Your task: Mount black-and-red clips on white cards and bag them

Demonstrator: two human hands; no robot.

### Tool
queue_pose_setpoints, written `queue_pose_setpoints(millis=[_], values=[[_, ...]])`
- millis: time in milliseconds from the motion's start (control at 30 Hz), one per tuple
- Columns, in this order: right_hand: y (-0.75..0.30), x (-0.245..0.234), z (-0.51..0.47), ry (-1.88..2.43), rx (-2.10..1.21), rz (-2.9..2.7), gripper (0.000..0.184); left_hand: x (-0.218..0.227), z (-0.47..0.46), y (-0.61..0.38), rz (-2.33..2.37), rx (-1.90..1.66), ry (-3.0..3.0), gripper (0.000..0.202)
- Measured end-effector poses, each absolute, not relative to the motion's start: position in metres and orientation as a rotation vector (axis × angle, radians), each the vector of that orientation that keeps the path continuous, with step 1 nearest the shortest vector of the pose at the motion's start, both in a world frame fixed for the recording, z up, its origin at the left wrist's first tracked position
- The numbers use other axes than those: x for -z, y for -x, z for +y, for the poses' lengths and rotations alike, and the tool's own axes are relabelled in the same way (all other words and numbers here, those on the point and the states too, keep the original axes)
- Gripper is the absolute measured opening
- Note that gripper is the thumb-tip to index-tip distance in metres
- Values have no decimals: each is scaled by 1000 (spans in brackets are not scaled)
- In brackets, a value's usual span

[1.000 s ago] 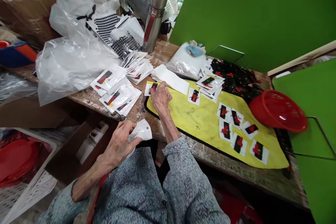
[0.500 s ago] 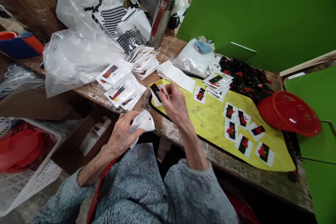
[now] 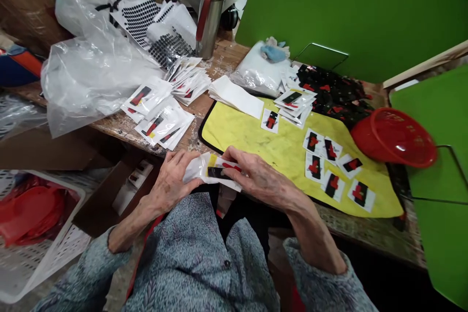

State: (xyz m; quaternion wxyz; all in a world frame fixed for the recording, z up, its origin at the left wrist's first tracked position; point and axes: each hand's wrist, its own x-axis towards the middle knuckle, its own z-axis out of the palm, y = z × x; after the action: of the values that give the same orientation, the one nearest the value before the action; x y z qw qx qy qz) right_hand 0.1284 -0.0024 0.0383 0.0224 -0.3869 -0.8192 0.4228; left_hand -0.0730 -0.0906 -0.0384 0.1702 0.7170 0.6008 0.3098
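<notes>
In front of my lap, my left hand pinches a small white plastic bag between thumb and fingers. My right hand grips a white card carrying a black piece, a red piece and a yellow strip. The card meets the bag's right end; whether it is inside the bag cannot be made out. Several cards with black and red pieces lie on the yellow mat to the right. Filled bags are piled on the wooden table beyond my left hand.
A stack of white paper overlaps the mat's back edge. Behind stand a steel thermos and a big clear plastic bag. A red basin sits at the right beside many loose black and red pieces. Green panels rise behind.
My right hand has brought the card from over the mat's left corner down to the small bag in my left hand. The camera view has shifted slightly.
</notes>
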Motion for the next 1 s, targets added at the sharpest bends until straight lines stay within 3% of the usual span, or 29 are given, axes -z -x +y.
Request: queue_pose_setpoints(millis=[167, 400, 600, 767, 1000], values=[[-135, -34, 8, 1084, -1457, -2679, 6, 40, -90, 68, 1594, -753, -2162, 46], [-118, -28, 4, 1210, -1314, -2788, 13, 49, -91, 60, 1520, -757, -2129, 54], [-116, -30, 7, 1249, -1427, -2589, 17, 49, -90, 56, 1523, -807, -1959, 46], [-116, -26, 5, 1283, -1428, -2598, 17, 50, -90, 52, 1501, -822, -1956, 51], [-138, -29, 17, 1071, -1648, -2441, 26, 50, -90, 54, 1531, -819, -1943, 48]])
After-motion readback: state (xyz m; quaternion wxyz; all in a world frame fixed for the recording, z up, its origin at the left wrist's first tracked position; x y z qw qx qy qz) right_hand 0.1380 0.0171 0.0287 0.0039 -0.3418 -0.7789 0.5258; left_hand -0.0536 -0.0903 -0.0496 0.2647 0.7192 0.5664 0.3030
